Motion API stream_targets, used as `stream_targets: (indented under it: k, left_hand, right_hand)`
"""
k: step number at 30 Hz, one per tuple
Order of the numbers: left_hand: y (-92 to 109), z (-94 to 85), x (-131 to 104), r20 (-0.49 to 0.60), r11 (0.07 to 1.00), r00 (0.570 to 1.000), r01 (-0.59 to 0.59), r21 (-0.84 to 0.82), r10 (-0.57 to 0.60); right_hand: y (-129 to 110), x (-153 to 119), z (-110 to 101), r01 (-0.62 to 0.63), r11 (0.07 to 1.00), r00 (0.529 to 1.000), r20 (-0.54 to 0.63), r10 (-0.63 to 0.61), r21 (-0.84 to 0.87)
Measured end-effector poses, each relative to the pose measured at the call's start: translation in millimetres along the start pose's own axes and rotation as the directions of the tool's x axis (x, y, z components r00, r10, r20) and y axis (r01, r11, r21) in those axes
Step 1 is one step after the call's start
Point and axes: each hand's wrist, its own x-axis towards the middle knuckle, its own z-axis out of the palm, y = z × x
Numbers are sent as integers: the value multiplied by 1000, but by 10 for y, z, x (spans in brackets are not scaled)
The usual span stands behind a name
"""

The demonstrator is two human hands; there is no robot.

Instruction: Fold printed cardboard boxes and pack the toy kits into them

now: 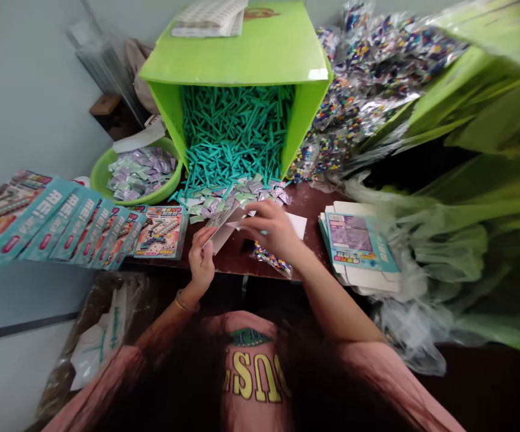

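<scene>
My left hand (202, 259) grips a flat cardboard box (224, 233), tilted above the table with its pale side facing me. At the upper end of that box is my right hand (274, 231), fingers bent and pinched together. A small pale piece shows at its fingertips, but I cannot tell whether it is a packet or a box flap. A speck of teal shows by the palm. Beneath the right hand lies a clear bag of colourful beads (272, 259). Small green and purple packets (246, 195) are scattered just beyond both hands.
A bright green bin (237, 60), tipped towards me, spills teal sticks (237, 132). Left of it stand a green basin (100, 180) of packets and a row of printed boxes (80, 222). Flattened cartons (361, 243) lie at right, near crumpled plastic (440, 240) and bead bags (377, 54).
</scene>
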Motion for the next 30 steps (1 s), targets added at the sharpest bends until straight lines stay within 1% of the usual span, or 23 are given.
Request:
stream_targets:
  k: [1, 2, 4, 5, 6, 9, 10, 12, 13, 15, 17, 20, 22, 25, 27, 30]
  left_hand:
    - [3, 8, 13, 1, 1000, 1000, -2, 8, 2]
    - [2, 12, 23, -1, 1000, 1000, -6, 13, 6]
    - [-17, 10, 26, 1, 999, 999, -34, 13, 34]
    - [-36, 6, 14, 10, 998, 998, -56, 10, 56]
    - [-58, 4, -9, 32, 996, 996, -83, 9, 83]
    - [-140, 28, -136, 144, 983, 975, -179, 33, 172]
    - [-167, 51, -191, 186, 977, 963, -206, 52, 194]
    - [-216, 113, -297, 261, 964, 942, -244, 101, 211]
    - [-236, 145, -341, 291, 959, 934, -253, 127, 208]
    - [-263, 195, -392, 332, 951, 924, -258, 169, 192]
    - [-268, 210, -376, 339, 949, 923, -253, 187, 180]
    - [-232, 183, -241, 286, 962, 944, -216, 167, 163]
    - [-189, 164, -123, 242, 973, 960, -179, 148, 140]
    - [-132, 166, 17, 214, 982, 971, -139, 130, 109]
    - [-112, 174, 71, 192, 986, 977, -113, 119, 89]
    - [-116, 167, 111, 105, 992, 993, -65, 111, 54]
  right_hand:
    - [-57, 40, 56, 32, 999, 999, 40, -31, -38]
    - [-53, 49, 103, 28, 997, 999, 33, -26, -68]
    - [96, -79, 162, -60, 994, 998, -41, 56, -95]
    - [207, -222, 184, -111, 988, 993, -49, 107, -106]
    - [318, -411, 211, -159, 978, 987, -27, 156, -132]
    - [543, -1103, 386, -223, 925, 952, 135, 274, -306]
    - [574, -1321, 474, -240, 898, 939, 148, 311, -368]
    - [598, -1662, 651, -281, 852, 926, 109, 362, -442]
    - [605, -1775, 722, -301, 839, 924, 81, 375, -453]
    - [632, -1885, 799, -341, 828, 919, 26, 393, -445]
    - [669, -1875, 789, -371, 841, 917, -13, 398, -394]
    - [683, -1727, 682, -387, 876, 921, -82, 381, -289]
    - [628, -1576, 603, -383, 895, 923, -137, 360, -229]
    - [466, -1307, 521, -340, 932, 928, -203, 311, -126]
    - [350, -1129, 493, -273, 957, 945, -210, 249, -95]
    - [237, -896, 458, -166, 969, 982, -120, 146, -185]
